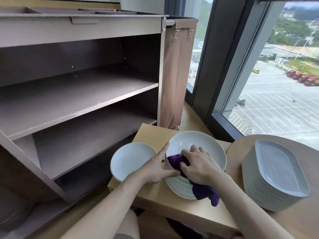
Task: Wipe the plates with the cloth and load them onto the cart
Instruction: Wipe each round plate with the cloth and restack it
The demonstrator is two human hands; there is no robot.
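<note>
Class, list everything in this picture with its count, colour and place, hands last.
Cart: one, grey-brown, left.
Bag: one, tan, on the cart's right end.
Low table: one, wooden, centre.
Round plates: one stack, white, on the low table.
Single plate: one, white, left of that stack.
Cloth: one, purple, on the top round plate.
Oval platters: one stack, grey, far right.
Left hand: touches the round stack's rim.
Right hand: grips the cloth.

Bright daylight enters from the window [279, 83] at right; wide-angle edges bend.
</note>
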